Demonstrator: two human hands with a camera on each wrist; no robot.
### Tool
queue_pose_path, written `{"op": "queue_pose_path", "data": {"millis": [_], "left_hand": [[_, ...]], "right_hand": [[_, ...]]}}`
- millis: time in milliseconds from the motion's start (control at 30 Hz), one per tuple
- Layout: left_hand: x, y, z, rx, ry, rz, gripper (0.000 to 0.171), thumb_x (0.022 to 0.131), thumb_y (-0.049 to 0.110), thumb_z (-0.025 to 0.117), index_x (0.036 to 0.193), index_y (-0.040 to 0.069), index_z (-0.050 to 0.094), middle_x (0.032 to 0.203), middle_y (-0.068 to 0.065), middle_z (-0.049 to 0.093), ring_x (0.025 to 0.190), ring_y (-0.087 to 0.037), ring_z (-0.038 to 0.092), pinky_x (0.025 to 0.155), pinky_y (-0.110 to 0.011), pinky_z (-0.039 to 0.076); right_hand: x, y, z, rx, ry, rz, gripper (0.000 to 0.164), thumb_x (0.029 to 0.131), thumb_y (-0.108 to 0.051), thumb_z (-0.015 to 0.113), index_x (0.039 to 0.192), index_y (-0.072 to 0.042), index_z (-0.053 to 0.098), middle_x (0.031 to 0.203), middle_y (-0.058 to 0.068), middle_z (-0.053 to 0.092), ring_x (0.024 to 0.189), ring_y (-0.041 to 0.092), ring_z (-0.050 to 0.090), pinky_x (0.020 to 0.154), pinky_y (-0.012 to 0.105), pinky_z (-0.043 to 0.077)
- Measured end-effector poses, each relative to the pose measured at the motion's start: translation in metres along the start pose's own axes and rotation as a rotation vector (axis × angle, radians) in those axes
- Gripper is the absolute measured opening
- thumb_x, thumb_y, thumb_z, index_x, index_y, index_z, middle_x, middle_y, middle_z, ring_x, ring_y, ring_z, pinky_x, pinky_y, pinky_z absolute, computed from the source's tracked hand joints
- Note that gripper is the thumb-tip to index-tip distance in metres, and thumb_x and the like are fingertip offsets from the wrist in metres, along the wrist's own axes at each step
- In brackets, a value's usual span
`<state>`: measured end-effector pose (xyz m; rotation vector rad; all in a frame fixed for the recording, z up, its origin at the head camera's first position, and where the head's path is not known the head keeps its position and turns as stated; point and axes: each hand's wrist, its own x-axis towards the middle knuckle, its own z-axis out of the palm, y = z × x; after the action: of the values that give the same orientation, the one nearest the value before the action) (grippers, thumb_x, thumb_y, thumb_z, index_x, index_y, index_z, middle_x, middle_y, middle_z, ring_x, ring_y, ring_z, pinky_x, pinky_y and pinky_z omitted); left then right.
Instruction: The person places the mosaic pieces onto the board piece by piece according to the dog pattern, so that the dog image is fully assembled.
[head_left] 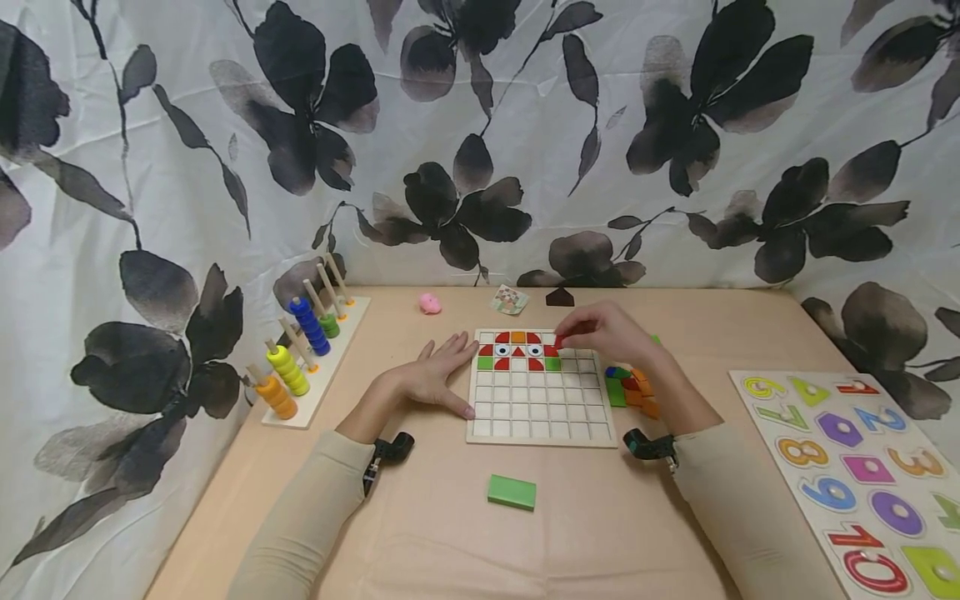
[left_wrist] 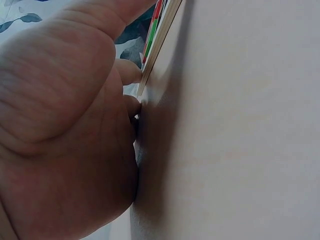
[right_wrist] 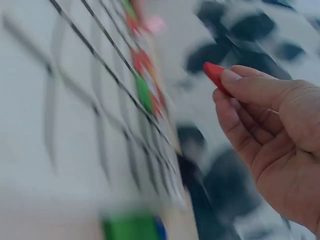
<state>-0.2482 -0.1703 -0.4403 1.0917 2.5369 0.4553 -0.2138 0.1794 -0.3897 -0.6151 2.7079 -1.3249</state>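
My right hand (head_left: 603, 327) pinches a small red tile (right_wrist: 216, 76) between thumb and fingertips, over the upper part of a white grid board (head_left: 540, 408). Colored tiles fill part of the board's upper rows: red, green and orange ones, and two round eye-like tiles (head_left: 502, 351). My left hand (head_left: 429, 379) lies with spread, straight fingers at the board's left edge, its thumb and a fingertip touching that edge. In the left wrist view the palm (left_wrist: 65, 100) stands beside the board's side (left_wrist: 159, 47). Loose orange tiles (head_left: 641, 396) and green tiles (head_left: 616, 392) lie right of the board, partly behind the right forearm.
A green block (head_left: 512, 492) lies in front of the board. To the left stands a peg stacker (head_left: 303, 408) with colored rings. A number-and-shape puzzle board (head_left: 810, 454) is at right. Along the back are a pink object (head_left: 430, 303), a picture card (head_left: 509, 300) and a dark block (head_left: 559, 297).
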Motion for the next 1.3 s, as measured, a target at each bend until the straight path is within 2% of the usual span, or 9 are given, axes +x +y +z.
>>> {"op": "queue_pose_path", "data": {"millis": [233, 433, 633, 867, 1067, 1300], "left_hand": [[0.001, 0.002, 0.000, -0.003, 0.001, 0.010, 0.124, 0.066, 0.073, 0.071, 0.156, 0.014, 0.009, 0.161, -0.014, -0.005, 0.147, -0.029, -0.008, 0.113, -0.058, -0.006], [0.002, 0.002, -0.001, 0.008, -0.001, 0.016, 0.125, 0.065, 0.074, 0.069, 0.156, 0.014, 0.008, 0.161, -0.014, -0.005, 0.147, -0.030, -0.007, 0.113, -0.058, -0.005], [0.001, 0.002, -0.001, -0.005, -0.006, 0.014, 0.124, 0.066, 0.073, 0.071, 0.156, 0.014, 0.008, 0.161, -0.014, -0.005, 0.147, -0.030, -0.008, 0.113, -0.058, -0.006], [-0.001, 0.002, -0.001, -0.007, -0.010, 0.020, 0.125, 0.066, 0.073, 0.070, 0.156, 0.014, 0.007, 0.160, -0.015, -0.005, 0.147, -0.030, -0.007, 0.113, -0.058, -0.006], [0.000, 0.001, -0.001, 0.002, -0.010, 0.019, 0.125, 0.066, 0.075, 0.069, 0.156, 0.015, 0.006, 0.160, -0.016, -0.005, 0.147, -0.030, -0.008, 0.113, -0.058, -0.006], [-0.001, 0.000, -0.001, 0.002, -0.003, 0.015, 0.124, 0.066, 0.073, 0.070, 0.156, 0.014, 0.007, 0.160, -0.016, -0.005, 0.147, -0.031, -0.007, 0.113, -0.059, -0.006]], "right_hand": [[0.042, -0.025, 0.068, -0.045, -0.124, -0.087, 0.014, 0.081, -0.012, 0.077, 0.095, -0.011, 0.077, 0.090, -0.004, 0.072, 0.083, 0.015, 0.062, 0.075, 0.030, 0.052], [0.056, -0.029, 0.098, -0.160, -0.166, -0.172, 0.011, 0.080, -0.011, 0.078, 0.091, -0.012, 0.078, 0.089, -0.005, 0.071, 0.084, 0.009, 0.062, 0.075, 0.026, 0.052], [0.058, -0.032, 0.104, -0.320, -0.214, -0.241, 0.017, 0.081, -0.014, 0.078, 0.097, -0.015, 0.077, 0.092, -0.008, 0.069, 0.085, 0.004, 0.060, 0.075, 0.024, 0.050], [0.057, -0.036, 0.107, -0.447, -0.249, -0.381, 0.014, 0.083, -0.013, 0.075, 0.097, -0.011, 0.076, 0.087, -0.003, 0.066, 0.081, 0.010, 0.055, 0.073, 0.028, 0.046], [0.057, -0.039, 0.111, -0.498, -0.257, -0.348, 0.015, 0.086, -0.013, 0.073, 0.101, -0.013, 0.077, 0.093, -0.002, 0.068, 0.090, 0.012, 0.059, 0.084, 0.031, 0.048], [0.057, -0.041, 0.114, -0.492, -0.243, -0.310, 0.018, 0.086, -0.013, 0.073, 0.104, -0.012, 0.076, 0.100, -0.003, 0.071, 0.100, 0.012, 0.061, 0.091, 0.031, 0.048]]}}
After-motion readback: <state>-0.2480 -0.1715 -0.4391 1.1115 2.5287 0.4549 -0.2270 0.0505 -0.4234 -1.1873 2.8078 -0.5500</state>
